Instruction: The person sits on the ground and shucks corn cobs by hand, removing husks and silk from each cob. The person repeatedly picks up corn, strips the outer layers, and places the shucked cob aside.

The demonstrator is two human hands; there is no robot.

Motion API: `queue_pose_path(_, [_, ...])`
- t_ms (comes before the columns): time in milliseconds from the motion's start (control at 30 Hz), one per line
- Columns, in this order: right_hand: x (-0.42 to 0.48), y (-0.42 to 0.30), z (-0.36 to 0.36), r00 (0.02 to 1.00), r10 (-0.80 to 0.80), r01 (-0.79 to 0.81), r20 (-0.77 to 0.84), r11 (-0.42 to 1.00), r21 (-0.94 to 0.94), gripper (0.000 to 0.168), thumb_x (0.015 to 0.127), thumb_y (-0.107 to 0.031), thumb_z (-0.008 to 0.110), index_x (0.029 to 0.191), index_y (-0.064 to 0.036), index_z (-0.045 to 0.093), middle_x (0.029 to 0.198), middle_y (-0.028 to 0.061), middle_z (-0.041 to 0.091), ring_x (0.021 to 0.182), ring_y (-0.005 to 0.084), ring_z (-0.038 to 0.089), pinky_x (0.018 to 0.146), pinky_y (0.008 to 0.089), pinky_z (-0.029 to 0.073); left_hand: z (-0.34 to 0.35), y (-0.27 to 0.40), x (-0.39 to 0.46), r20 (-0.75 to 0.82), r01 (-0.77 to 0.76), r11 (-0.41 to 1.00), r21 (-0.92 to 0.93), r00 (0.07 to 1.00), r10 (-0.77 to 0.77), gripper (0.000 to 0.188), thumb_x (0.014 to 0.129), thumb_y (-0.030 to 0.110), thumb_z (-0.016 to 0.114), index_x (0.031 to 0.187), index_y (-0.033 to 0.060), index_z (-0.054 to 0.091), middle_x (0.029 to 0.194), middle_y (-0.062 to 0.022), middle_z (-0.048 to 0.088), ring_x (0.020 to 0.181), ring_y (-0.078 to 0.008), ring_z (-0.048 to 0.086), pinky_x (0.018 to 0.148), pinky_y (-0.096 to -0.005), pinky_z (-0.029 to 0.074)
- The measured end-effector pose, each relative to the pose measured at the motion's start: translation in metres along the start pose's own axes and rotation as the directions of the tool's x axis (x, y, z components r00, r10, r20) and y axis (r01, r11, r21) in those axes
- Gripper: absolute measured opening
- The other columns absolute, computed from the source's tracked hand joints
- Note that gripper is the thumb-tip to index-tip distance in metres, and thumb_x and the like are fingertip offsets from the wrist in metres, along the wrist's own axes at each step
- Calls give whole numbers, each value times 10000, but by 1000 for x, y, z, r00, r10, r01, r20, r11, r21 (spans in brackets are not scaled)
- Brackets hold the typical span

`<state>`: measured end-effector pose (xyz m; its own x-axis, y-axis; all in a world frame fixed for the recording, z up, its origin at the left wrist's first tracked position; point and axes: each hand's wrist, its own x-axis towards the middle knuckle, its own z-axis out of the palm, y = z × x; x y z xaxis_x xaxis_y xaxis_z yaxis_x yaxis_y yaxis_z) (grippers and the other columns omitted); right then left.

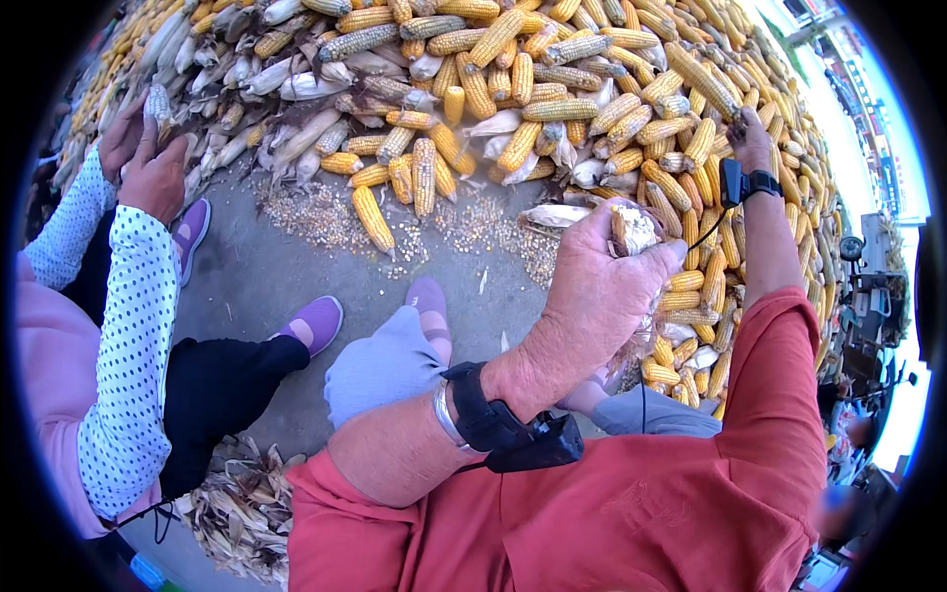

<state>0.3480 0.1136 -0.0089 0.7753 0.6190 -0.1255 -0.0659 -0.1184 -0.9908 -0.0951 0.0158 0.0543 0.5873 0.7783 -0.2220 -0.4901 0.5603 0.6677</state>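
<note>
My left hand grips an ear of corn, seen nearly end-on, with pale kernels at its tip. Dry husk and silk trail beneath the hand. At the upper right, my right arm reaches out over the large pile of husked corn. The fingers of my right hand close on the near end of a long yellow ear, with dark silk at the fingertips. Both my wrists carry black strapped devices.
A co-worker at the left, in polka-dot sleeves, holds a pale ear in both hands. Unhusked ears lie at the upper left. Loose kernels cover part of the concrete floor. Dry husks are heaped at the lower left.
</note>
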Motion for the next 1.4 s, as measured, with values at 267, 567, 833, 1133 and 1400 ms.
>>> queue_pose_path(267, [-93,123,197,807,217,-132,550,973,-190,488,851,-345,515,1161,20,428,1043,162,559,934,231,557,805,323,446,-10,19,4,-97,-44,999,-28,994,41,106,760,24,604,828,36,524,709,20,530,638,-36,488,550,-206,415])
queue_pose_path(567, [-183,342,360,763,289,196,578,748,-633,521,678,-347,674,947,85,563,856,166,605,759,224,593,663,313,473,-37,35,2,-168,33,999,-41,985,-39,139,765,60,649,844,70,535,720,44,539,636,-13,500,556,-166,420])
queue_pose_path(833, [-185,388,376,803,384,-31,456,791,-611,400,642,-247,735,871,54,605,788,107,625,707,183,601,631,290,473,-49,47,9,-193,118,993,8,975,-114,152,761,33,613,863,36,500,749,24,493,685,-25,466,596,-183,408])
queue_pose_path(1133, [-220,337,305,651,511,-554,561,825,-108,419,800,-176,566,1154,6,437,1060,132,511,987,260,503,825,386,437,-35,29,-3,-120,-33,999,-13,992,31,141,769,40,605,850,45,490,690,34,473,615,-19,438,526,-181,382])
queue_pose_path(1400, [-254,353,322,567,603,-453,561,797,-399,489,786,-244,601,1151,38,436,1081,150,520,982,255,509,847,393,426,-30,22,-8,-149,-43,997,62,988,52,146,765,51,612,845,48,490,644,45,464,561,-16,421,482,-181,361])
